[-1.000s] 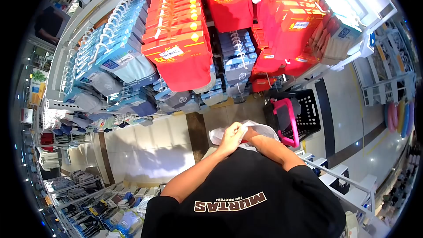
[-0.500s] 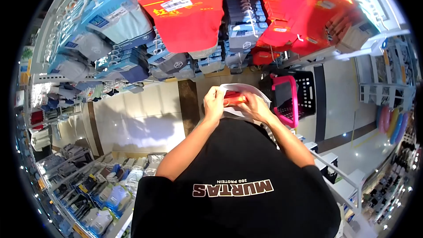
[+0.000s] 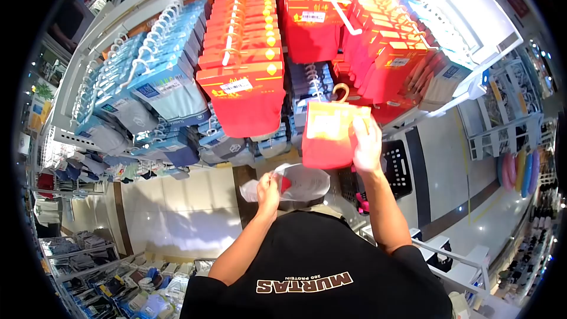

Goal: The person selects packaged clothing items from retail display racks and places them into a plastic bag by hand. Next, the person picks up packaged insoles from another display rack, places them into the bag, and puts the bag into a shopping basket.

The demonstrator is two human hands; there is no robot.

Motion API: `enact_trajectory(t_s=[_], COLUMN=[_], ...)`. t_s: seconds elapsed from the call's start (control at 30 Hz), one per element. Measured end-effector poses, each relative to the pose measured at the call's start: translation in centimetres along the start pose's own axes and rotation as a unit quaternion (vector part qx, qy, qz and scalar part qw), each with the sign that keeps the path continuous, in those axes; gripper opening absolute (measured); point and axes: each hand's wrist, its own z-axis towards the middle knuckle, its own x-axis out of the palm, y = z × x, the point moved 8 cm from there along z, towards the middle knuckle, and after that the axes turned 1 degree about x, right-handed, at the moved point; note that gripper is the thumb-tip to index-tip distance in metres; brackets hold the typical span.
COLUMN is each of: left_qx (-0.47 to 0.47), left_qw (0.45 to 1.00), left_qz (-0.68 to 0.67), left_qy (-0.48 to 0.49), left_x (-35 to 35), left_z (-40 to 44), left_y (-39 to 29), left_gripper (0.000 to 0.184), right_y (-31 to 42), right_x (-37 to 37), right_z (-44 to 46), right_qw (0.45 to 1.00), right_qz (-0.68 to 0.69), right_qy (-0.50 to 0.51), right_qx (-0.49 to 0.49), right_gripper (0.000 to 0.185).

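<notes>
My right hand (image 3: 367, 143) is closed on the right edge of a red garment pack (image 3: 328, 149). The pack has a red card top, washed out by glare, and a tan hook above it. It is held up in front of the hanging rack. Lower and to the left, my left hand (image 3: 269, 196) pinches a translucent plastic bag (image 3: 307, 183) by its left part. A bit of red shows in or through the bag near my fingers; I cannot tell what it is.
Rows of red packs (image 3: 247, 103) hang on hooks ahead, with blue-carded packs (image 3: 174, 94) to their left. An empty white hook (image 3: 348, 20) juts out above. A black basket (image 3: 398, 168) stands on the floor at right. Packed socks (image 3: 139, 286) fill a low display at lower left.
My hands have moved apart. The right one has lifted the red pack out of the bag area, up and to the right toward the rack; the left keeps the bag lower down. The view has tilted up.
</notes>
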Motion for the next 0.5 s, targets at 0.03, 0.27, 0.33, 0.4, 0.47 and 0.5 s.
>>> enact_trajectory(t_s=[0.03, 0.27, 0.33, 0.4, 0.47, 0.5], left_qx=[-0.012, -0.028, -0.025, -0.043, -0.039, -0.036], left_qw=[1.0, 0.998, 0.998, 0.994, 0.992, 0.993], left_qz=[-0.01, -0.053, -0.039, -0.075, -0.091, -0.088], left_qy=[0.001, 0.034, 0.041, 0.063, 0.072, 0.075], left_x=[0.1, 0.1, 0.3, 0.6, 0.9, 0.9], left_z=[-0.5, -1.1, -1.8, -2.3, -2.2, -2.2], left_y=[-0.9, 1.3, 0.8, 1.2, 0.8, 0.7], left_gripper=[0.018, 0.023, 0.023, 0.023, 0.022, 0.022], right_y=[1.2, 6.7, 7.4, 5.7, 4.3, 4.1], right_x=[0.5, 6.5, 7.8, 7.8, 7.5, 7.5], right_z=[1.3, 9.0, 11.3, 14.1, 16.3, 16.6], right_qw=[0.999, 0.981, 0.989, 0.994, 0.996, 0.997], right_qz=[-0.031, 0.163, 0.105, 0.072, 0.06, 0.047], right_qy=[-0.016, -0.034, -0.007, -0.007, -0.027, -0.048], right_qx=[-0.01, -0.096, -0.104, -0.088, -0.058, -0.044], right_gripper=[0.026, 0.048, 0.049, 0.043, 0.04, 0.038])
